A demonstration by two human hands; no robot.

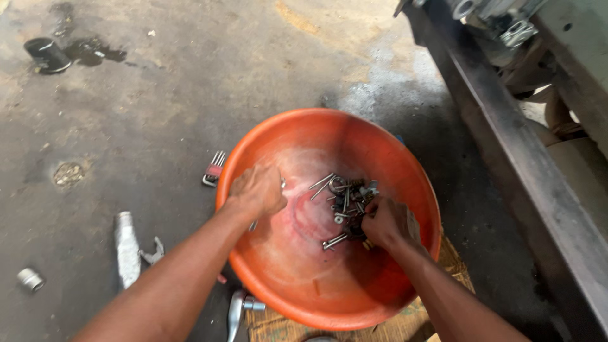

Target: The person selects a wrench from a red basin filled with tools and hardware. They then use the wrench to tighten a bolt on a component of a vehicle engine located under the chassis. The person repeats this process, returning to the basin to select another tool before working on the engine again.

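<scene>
Oily floor point(158, 114); hex keys point(214, 170), socket point(30, 279) beside orange basin point(304, 291).

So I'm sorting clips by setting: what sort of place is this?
Probably a repair workshop: an oil-stained concrete floor, an orange basin of loose bolts, and a hex key set lying beside it.

basin: point(297, 278) round, orange plastic, worn pale inside, tilted on the concrete floor
bolts: point(345, 202) loose heap of grey metal bolts and screws, right of the basin's centre
</scene>
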